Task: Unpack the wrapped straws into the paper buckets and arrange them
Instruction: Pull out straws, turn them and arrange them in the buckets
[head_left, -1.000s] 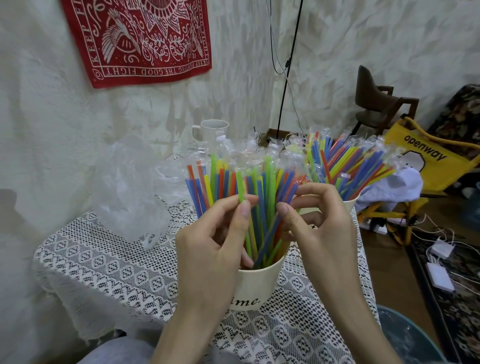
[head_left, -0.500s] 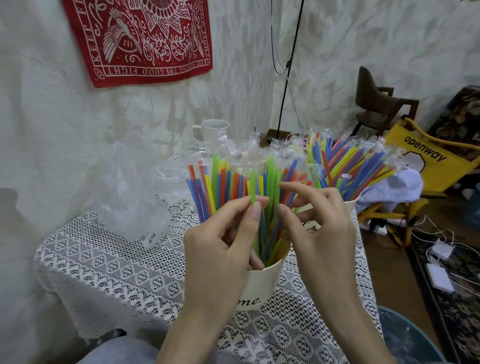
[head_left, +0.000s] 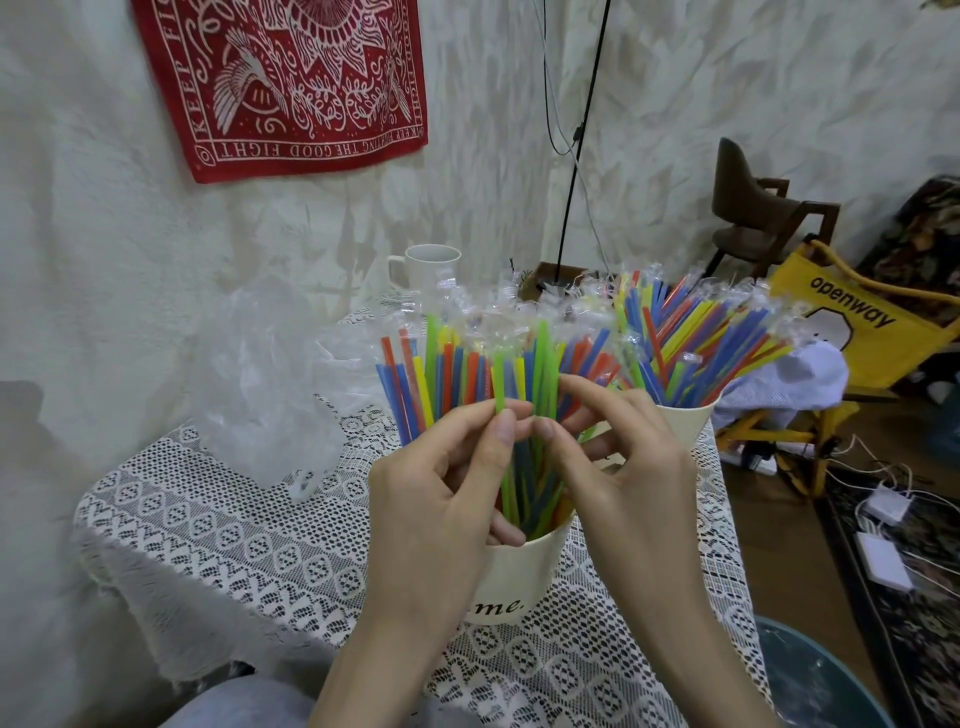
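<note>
Frame centre: left hand (head_left: 441, 499) pinches a green straw (head_left: 500, 384) above near bucket (head_left: 519, 577); right hand (head_left: 618, 467) fingers curl among neighbouring straws; far bucket (head_left: 685, 418) just beside.

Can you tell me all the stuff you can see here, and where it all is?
near paper bucket: one, cream, front of table, packed with straws
far paper bucket: one, cream, behind right
straws: many, mixed colours, in both buckets
lace tablecloth: one, white, over table
plastic bag: one, clear, left on table
mug: one, white, back of table
bandana: one, red, on wall
chair: one, brown, back right
yellow bag: one, right
left hand: pinches a green straw
right hand: fingers among straws
</note>
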